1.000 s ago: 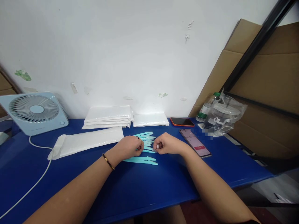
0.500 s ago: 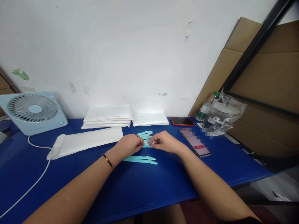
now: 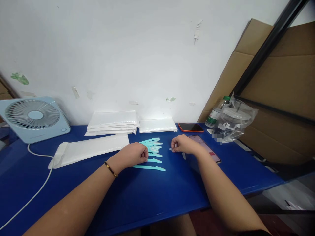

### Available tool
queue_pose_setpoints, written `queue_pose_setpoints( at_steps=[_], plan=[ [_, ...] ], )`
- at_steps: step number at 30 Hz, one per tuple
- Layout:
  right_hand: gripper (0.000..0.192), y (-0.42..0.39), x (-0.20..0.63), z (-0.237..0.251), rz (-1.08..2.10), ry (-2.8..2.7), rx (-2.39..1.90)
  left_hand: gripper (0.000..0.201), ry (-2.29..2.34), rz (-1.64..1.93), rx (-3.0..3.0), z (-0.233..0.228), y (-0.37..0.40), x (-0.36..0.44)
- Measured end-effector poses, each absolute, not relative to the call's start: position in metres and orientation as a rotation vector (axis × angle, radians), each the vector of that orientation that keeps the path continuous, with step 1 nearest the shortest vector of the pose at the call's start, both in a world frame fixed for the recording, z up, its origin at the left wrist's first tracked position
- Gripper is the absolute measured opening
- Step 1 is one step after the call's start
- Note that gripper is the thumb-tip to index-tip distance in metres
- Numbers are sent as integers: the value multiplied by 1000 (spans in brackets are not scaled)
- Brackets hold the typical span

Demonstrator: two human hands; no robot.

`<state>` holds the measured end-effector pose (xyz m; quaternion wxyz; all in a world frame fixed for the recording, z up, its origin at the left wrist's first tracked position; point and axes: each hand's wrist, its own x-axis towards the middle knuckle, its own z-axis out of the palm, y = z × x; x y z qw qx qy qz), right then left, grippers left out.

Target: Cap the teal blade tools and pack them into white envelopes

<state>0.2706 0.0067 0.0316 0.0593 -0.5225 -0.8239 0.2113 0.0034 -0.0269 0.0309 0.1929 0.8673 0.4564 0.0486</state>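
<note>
Several slim turquoise sticks, which look like eyebrow razors, lie fanned on the blue table, some with whitish tips. My left hand is closed at their near side, its fingers on one razor whose notched end sticks out to the right. Closer to me lies another razor, its left end hidden by the hand. Apart from the razors, my right hand is pinched on a small translucent cap. Beneath that hand, a second translucent cap shows against the table.
White padded mailers are stacked by the wall, beside a smaller pile. One mailer lies flat at left, near a blue fan with a cable. Two phones, a bottle and a bagged cup stand or lie right.
My right hand has moved right, away from the razors, with a small cap in its fingers. My left hand has shifted slightly left, and the near razors are spread further apart.
</note>
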Motion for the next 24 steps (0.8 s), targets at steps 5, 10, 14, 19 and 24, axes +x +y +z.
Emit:
queue_pose_setpoints(
  at_steps=[5,10,14,19,24],
  plan=[
    [18,-4,250,32,1003,-2512,-1334,8,1332,166,2481,27,-25,4],
    [21,-7,233,24,1087,-2467,-1211,8,1338,169,2492,24,-24,5],
    [22,-7,225,21,1151,-2405,-1149,9,1336,169,2503,20,-21,6],
    [17,-8,254,41,652,-2375,-1392,17,1333,301,2529,31,-26,5],
    [21,-10,295,53,750,-2321,-2024,21,1107,111,2406,42,-40,7]
  ],
)
